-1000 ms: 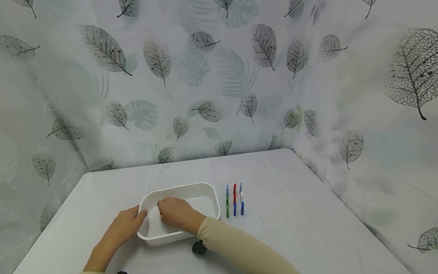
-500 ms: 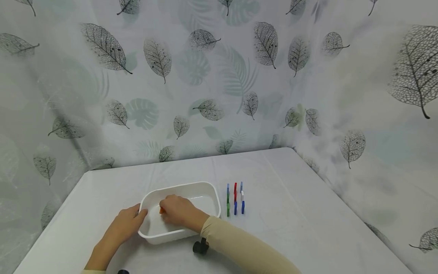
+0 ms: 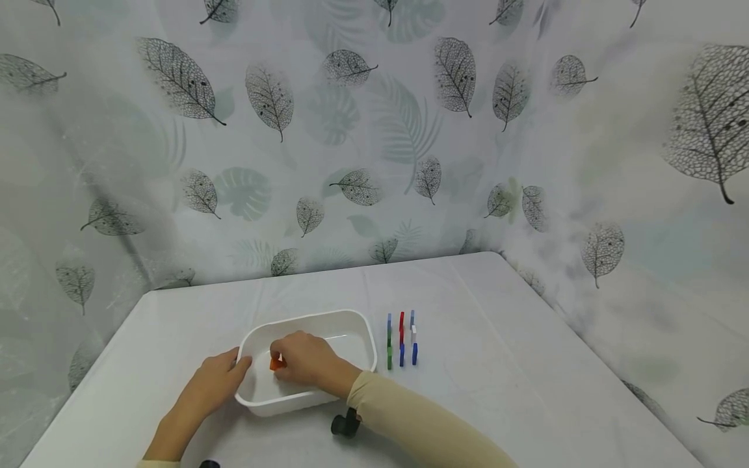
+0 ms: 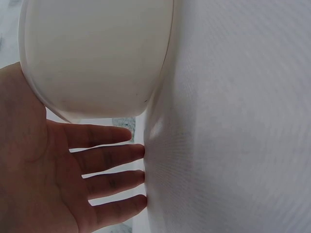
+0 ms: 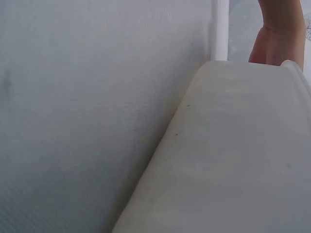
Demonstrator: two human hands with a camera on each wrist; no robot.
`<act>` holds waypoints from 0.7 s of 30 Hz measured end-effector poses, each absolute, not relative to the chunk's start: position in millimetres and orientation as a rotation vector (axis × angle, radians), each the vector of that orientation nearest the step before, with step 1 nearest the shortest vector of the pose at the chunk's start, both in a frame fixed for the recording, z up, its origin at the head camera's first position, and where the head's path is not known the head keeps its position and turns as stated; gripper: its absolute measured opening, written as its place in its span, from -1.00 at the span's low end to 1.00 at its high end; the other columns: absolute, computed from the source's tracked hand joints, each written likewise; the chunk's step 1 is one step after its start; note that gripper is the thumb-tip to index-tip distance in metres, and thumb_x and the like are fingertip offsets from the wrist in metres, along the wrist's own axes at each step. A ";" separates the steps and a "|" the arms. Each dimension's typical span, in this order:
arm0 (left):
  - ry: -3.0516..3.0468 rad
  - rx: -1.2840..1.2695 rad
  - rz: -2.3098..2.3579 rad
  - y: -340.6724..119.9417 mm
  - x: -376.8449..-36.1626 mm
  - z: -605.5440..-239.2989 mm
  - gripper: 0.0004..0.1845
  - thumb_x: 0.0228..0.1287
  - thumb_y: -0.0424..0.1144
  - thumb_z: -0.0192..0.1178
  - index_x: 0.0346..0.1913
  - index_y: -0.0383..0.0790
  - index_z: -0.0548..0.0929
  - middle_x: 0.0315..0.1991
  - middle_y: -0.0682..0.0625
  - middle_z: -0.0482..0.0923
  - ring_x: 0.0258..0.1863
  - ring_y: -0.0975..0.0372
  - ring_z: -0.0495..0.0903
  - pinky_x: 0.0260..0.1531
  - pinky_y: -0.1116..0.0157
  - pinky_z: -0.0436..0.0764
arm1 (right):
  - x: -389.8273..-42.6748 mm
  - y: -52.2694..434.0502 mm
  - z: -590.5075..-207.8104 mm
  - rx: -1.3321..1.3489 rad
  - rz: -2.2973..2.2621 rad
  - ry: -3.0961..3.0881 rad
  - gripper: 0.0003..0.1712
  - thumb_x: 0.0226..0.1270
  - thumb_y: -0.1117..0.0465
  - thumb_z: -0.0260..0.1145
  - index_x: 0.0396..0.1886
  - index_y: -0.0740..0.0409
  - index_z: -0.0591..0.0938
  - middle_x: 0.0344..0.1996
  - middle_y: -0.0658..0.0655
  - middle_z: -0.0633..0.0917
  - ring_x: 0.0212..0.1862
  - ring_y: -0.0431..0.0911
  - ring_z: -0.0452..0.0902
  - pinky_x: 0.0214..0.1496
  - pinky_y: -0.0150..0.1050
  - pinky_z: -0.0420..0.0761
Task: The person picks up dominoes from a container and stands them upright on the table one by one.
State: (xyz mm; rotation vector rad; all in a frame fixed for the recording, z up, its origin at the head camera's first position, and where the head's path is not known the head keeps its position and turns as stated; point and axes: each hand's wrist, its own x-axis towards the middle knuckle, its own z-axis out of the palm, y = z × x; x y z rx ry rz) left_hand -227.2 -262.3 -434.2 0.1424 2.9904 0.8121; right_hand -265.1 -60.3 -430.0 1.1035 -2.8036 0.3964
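The right hand [image 3: 307,361] reaches into the white tub [image 3: 357,323] near the tabletop's front edge and pinches a small orange piece [image 3: 274,363] at its fingertips, while the left hand [image 3: 213,383] rests with straight fingers against the tub's left wall. A second ago no orange showed under that hand; now the piece is lifted into view. Just right of the tub stand three short rows of coloured tiles [image 3: 401,339], and a black knob [image 3: 345,425] lies near the tub's front wall beside the sleeve [image 3: 409,422].
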 end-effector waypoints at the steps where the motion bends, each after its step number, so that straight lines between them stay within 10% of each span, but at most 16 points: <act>1: 2.992 0.142 0.811 -262.5 -227.2 -433.9 -0.48 0.60 -0.10 0.00 0.32 -0.50 0.52 0.10 -0.40 0.65 -0.21 0.03 0.60 -0.10 -0.15 0.65 | -264.4 -60.3 -429.5 1.108 0.399 -2.801 -0.87 0.28 0.12 0.55 -0.23 -0.08 0.75 -0.49 -0.21 0.58 -0.41 -0.33 0.40 -0.46 -0.50 0.40; 21: 2.985 0.142 0.827 -262.1 -227.4 -434.3 -0.46 0.61 -0.10 -0.02 0.33 -0.53 0.50 0.10 -0.40 0.64 -0.16 0.01 0.63 -0.09 -0.16 0.65 | -255.0 -39.0 -413.6 1.151 0.739 -2.655 -0.88 0.29 0.19 0.51 -0.21 0.01 0.73 -0.37 -0.16 0.72 -0.33 -0.40 0.51 -0.37 -0.56 0.44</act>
